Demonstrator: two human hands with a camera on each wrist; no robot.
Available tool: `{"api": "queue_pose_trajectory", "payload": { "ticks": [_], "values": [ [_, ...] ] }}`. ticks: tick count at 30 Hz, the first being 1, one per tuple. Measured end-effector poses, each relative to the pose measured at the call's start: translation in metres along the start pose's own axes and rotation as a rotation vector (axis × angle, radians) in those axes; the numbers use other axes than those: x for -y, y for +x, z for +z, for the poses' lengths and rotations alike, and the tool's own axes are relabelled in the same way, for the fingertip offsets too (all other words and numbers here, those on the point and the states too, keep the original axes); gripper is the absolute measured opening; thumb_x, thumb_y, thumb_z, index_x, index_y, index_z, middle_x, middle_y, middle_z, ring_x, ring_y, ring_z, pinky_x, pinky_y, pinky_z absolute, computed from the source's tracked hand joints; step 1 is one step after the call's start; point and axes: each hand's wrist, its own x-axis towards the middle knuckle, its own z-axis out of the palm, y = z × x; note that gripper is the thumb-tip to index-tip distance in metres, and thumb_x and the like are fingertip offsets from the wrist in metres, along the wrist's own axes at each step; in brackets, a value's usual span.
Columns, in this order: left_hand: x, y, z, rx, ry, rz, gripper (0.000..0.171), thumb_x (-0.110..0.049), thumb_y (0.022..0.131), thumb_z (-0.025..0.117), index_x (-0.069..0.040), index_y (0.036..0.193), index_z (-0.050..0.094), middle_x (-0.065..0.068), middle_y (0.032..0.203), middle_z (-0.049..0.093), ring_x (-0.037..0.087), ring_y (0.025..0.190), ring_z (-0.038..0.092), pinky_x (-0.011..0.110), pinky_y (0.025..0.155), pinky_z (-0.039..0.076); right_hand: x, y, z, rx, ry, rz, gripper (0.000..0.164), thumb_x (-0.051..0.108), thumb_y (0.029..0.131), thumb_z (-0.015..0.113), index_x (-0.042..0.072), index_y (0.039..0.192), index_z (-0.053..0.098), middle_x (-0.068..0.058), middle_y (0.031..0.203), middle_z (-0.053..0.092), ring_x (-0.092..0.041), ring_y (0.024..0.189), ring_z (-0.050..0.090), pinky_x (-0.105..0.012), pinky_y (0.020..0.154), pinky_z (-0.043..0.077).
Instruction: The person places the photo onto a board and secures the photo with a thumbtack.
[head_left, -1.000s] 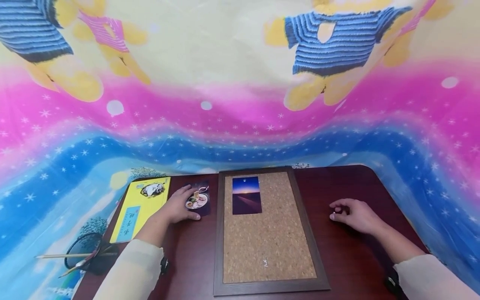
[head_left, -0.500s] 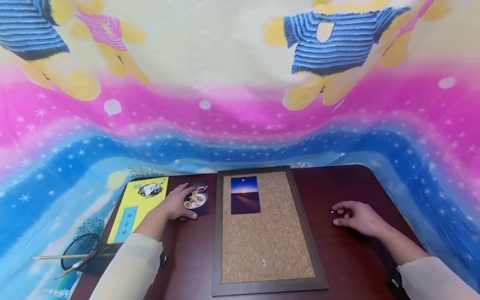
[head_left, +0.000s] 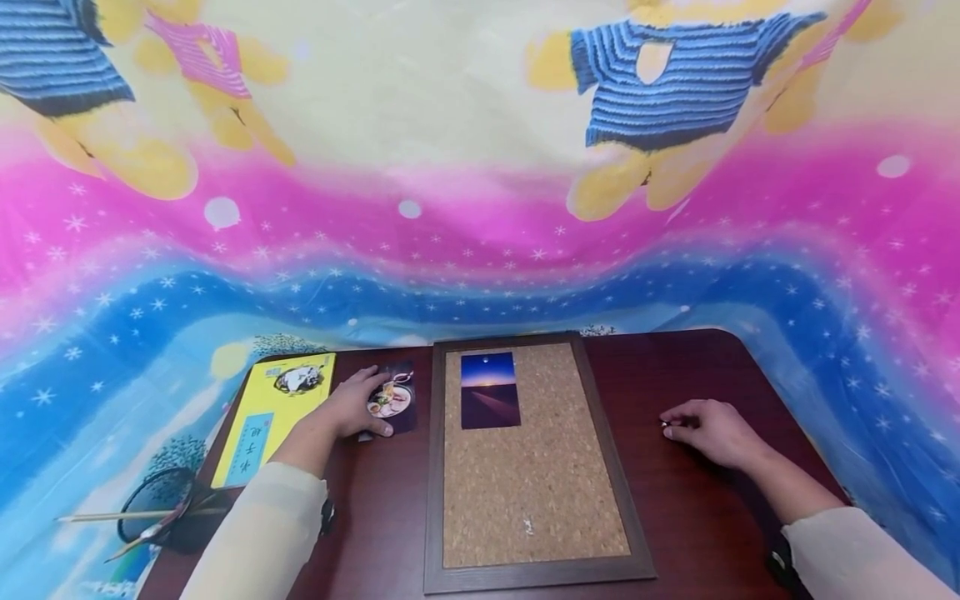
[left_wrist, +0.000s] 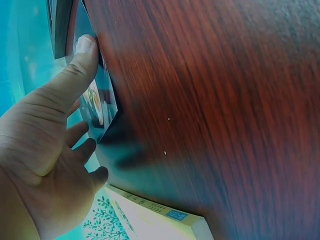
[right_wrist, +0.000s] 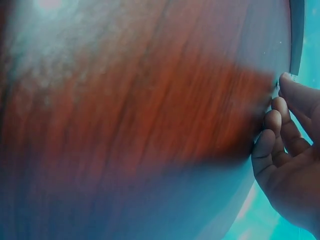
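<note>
In the head view my left hand [head_left: 357,406] rests over a photo [head_left: 392,402] of a bowl of food, left of the cork board [head_left: 547,467]. Its fingers are spread. The left wrist view shows the thumb [left_wrist: 84,52] across the photo's face, and the hand hides part of the photo. Right of the board, my right hand [head_left: 712,432] pinches a small pale push pin [head_left: 664,425] between thumb and index finger, low over the table. A sunset photo [head_left: 490,396] hangs at the board's upper left, with a pin [head_left: 485,360] at its top.
Small pale pieces [head_left: 528,526] lie near the board's lower edge. A yellow book [head_left: 288,425] lies at the table's left. Below it, a dark pen holder [head_left: 176,517] lies on its side with pencils sticking out. A patterned cloth [head_left: 480,208] surrounds the table [head_left: 660,358].
The right hand's thumb and index finger parted around the push pin and now have closed on it again. The left hand has shifted only slightly, staying on the food photo.
</note>
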Motion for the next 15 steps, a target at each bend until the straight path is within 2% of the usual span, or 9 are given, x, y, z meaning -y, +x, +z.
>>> {"api": "queue_pose_trajectory", "payload": {
  "ticks": [4,12,15],
  "values": [
    [-0.0006,0.0004,-0.0009,0.029,-0.018,-0.015,0.106,-0.043,0.075,0.094,-0.011,0.160,0.040,0.023,0.169,0.022,0.051,0.153,0.017,0.073,0.116,0.024,0.0004,0.0012,0.0022,-0.012,-0.014,0.002,0.019,0.023,0.095,0.077,0.017,0.112,0.081,0.003,0.098,0.070,-0.015,0.086,0.062,-0.038,0.072,0.052],
    [-0.0004,0.0004,-0.0014,0.037,-0.022,-0.029,0.104,-0.043,0.076,0.093,-0.011,0.160,0.041,0.022,0.169,0.021,0.052,0.152,0.020,0.069,0.114,0.032,0.0001,0.0015,0.0064,-0.051,-0.036,-0.022,0.012,0.019,0.096,0.075,0.018,0.106,0.081,-0.006,0.107,0.073,-0.027,0.097,0.067,-0.050,0.079,0.056],
    [-0.0008,0.0003,-0.0022,0.042,-0.022,-0.031,0.105,-0.044,0.075,0.093,-0.011,0.160,0.041,0.022,0.169,0.020,0.050,0.152,0.021,0.067,0.114,0.034,0.0005,0.0016,0.0071,-0.062,-0.033,-0.026,0.010,0.018,0.096,0.075,0.019,0.104,0.081,-0.005,0.105,0.073,-0.028,0.096,0.066,-0.051,0.080,0.055]
  ]
}}
